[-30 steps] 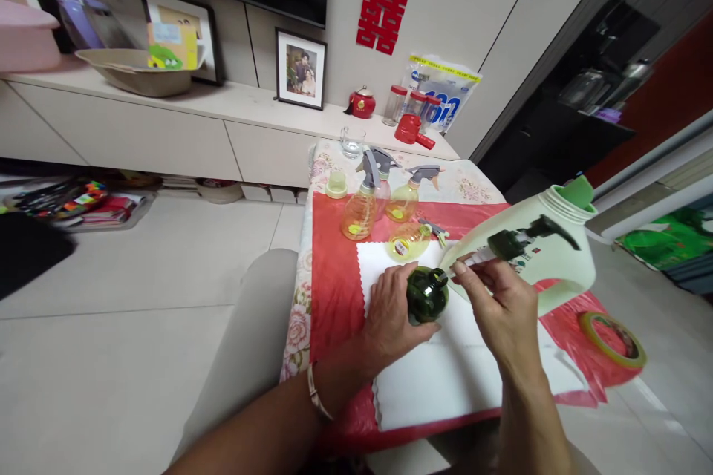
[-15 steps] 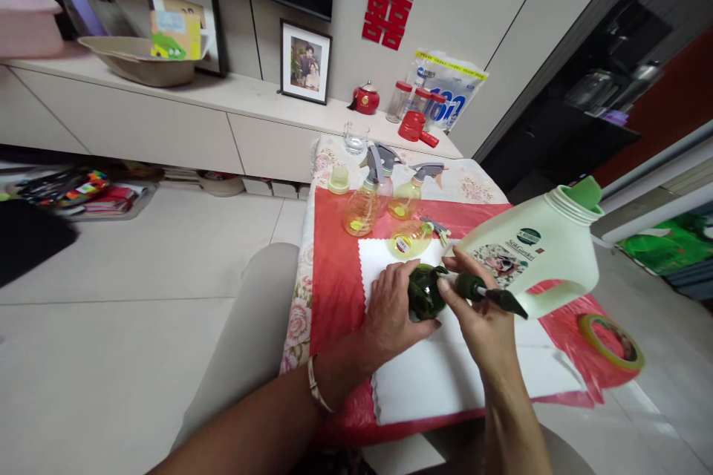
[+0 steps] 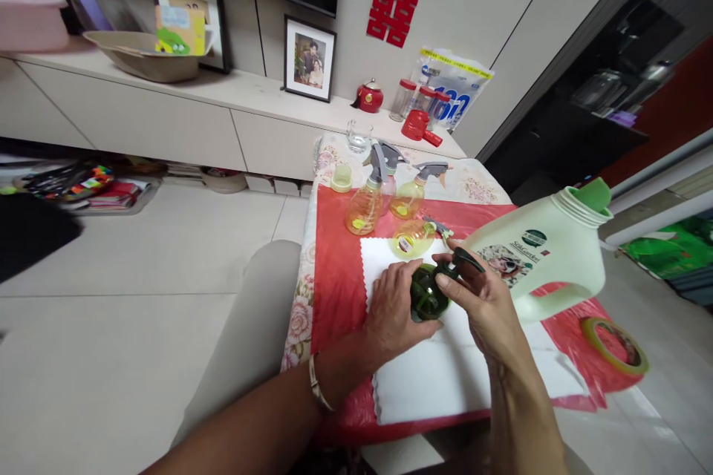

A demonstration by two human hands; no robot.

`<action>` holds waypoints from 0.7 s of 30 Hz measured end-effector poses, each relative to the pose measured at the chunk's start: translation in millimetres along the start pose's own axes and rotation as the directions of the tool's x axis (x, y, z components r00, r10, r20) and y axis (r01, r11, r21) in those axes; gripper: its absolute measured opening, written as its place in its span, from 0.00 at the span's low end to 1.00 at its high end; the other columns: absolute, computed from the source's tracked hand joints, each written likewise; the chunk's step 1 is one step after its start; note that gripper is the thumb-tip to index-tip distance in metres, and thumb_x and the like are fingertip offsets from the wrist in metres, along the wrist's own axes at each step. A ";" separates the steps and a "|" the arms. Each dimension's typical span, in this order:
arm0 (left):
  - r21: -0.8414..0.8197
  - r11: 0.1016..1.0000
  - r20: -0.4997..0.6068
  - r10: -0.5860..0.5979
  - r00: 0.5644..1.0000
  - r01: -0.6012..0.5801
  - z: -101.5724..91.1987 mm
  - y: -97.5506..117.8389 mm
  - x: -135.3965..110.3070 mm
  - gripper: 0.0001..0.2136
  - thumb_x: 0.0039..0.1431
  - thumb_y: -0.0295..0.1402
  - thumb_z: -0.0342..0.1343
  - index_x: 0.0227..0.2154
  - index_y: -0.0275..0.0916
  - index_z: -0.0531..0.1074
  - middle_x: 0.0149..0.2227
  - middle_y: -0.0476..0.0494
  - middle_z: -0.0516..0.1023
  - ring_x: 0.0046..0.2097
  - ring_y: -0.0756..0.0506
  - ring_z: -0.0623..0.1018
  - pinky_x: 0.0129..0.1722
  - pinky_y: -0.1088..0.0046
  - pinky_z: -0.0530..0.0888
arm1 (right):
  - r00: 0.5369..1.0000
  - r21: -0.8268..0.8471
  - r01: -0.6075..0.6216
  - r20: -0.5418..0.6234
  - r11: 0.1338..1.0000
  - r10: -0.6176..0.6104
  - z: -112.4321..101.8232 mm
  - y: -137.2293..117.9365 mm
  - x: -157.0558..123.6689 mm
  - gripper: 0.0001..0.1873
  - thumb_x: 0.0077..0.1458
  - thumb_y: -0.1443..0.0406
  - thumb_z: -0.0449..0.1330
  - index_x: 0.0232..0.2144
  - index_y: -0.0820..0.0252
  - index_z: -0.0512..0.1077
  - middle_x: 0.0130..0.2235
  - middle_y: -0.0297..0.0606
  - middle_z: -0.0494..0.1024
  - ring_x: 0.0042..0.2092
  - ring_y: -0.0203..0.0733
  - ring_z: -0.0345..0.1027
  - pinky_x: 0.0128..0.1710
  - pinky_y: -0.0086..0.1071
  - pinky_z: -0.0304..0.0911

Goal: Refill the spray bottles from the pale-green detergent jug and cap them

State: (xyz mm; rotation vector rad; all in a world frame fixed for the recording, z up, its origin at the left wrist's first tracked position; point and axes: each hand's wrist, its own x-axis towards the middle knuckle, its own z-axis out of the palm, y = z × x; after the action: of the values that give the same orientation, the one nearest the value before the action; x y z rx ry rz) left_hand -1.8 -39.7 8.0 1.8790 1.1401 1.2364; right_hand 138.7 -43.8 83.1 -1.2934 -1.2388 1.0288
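A dark green pump bottle (image 3: 428,295) stands on the white sheet (image 3: 423,386). My left hand (image 3: 394,304) is wrapped round its left side, fingers behind and thumb in front. At the bottle's neck, my right hand (image 3: 473,289) pinches the black pump head (image 3: 463,261) between thumb and fingers; its nozzle points right. The pump's tube is not clearly seen. Just behind the hands lies a clear yellowish spray bottle (image 3: 413,239) on its side. A large pale green jug (image 3: 549,252) with a green spout stands close to my right hand.
Spray bottles (image 3: 365,204) with grey triggers stand at the table's back, beside a pale green cap (image 3: 341,178) and a glass cup (image 3: 359,135). A roll of yellow tape (image 3: 590,330) lies at the right edge. Behind is a low cabinet (image 3: 267,137) with a red pot (image 3: 368,97).
My right hand has brought the pump head over to the bottle's neck and its nozzle has swung upright. The white stem seen before is now hidden. My left hand stays round the bottle.
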 end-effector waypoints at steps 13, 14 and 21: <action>0.016 1.000 0.019 0.005 1.000 -0.005 -0.4 0.3 0.1 0.43 0.41 0.31 0.69 0.60 0.45 0.54 0.57 0.38 0.68 0.59 0.32 0.68 0.58 0.45 0.68 | 0.980 0.061 0.177 -0.107 0.982 -0.170 -3.5 22.3 -9.2 0.32 0.55 0.60 0.68 0.62 0.48 0.68 0.61 0.44 0.67 0.61 0.52 0.63 0.64 0.55 0.55; 0.014 1.000 0.021 0.005 1.000 -0.005 -0.3 0.3 -0.1 0.43 0.41 0.31 0.69 0.60 0.46 0.53 0.57 0.38 0.68 0.59 0.32 0.68 0.58 0.45 0.68 | 0.976 0.049 0.190 -0.116 0.981 -0.183 -2.1 22.9 -9.1 0.32 0.55 0.60 0.68 0.61 0.48 0.68 0.60 0.44 0.68 0.61 0.51 0.63 0.64 0.55 0.54; 0.024 1.000 0.004 0.003 1.000 -0.003 1.7 -0.6 -1.0 0.43 0.42 0.31 0.69 0.60 0.46 0.53 0.57 0.39 0.68 0.58 0.33 0.69 0.57 0.47 0.69 | 0.952 -0.063 0.251 -0.167 0.966 -0.258 3.1 28.2 -11.9 0.29 0.56 0.60 0.67 0.60 0.47 0.69 0.59 0.41 0.69 0.60 0.48 0.64 0.64 0.51 0.57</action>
State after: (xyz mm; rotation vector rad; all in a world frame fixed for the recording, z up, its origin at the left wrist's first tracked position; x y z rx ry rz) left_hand -0.6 -40.4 6.5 1.9004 1.1550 1.2248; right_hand 137.6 -53.6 53.9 -1.1909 -1.2589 0.6939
